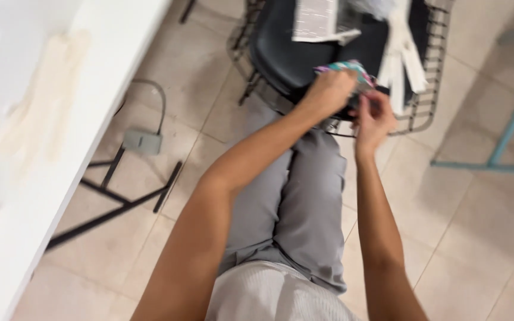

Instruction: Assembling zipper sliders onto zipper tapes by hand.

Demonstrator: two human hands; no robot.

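The person is sitting with grey trousers [304, 202] stretched out toward the wire chair [423, 113], and both bare arms are reaching forward over the knees. Just short of the chair's front edge, the left hand [328, 92] is closing over a small patterned cloth [352, 70], its grip clamped on the near side of it. The cloth is looking crumpled and soft, printed in teal, pink and white patches, though the blur is hiding the pattern's detail. It is sitting right at the chair's front rim, over the dark seat cushion [287, 53]. The right hand [375, 119] is hovering just beside the cloth, a little nearer than the chair rim, fingers curled in; whether its grip is pinching the cloth's edge I cannot tell.

Farther back on the chair, white strips [403, 59] are hanging over the cushion, and a pale striped sheet [315, 21] is lying at the back of the seat.

Well to the left of the chair, a grey foot pedal [142, 141] with its cord is resting on the tiled floor [477, 238], beside the white table [60, 119] standing on black legs.
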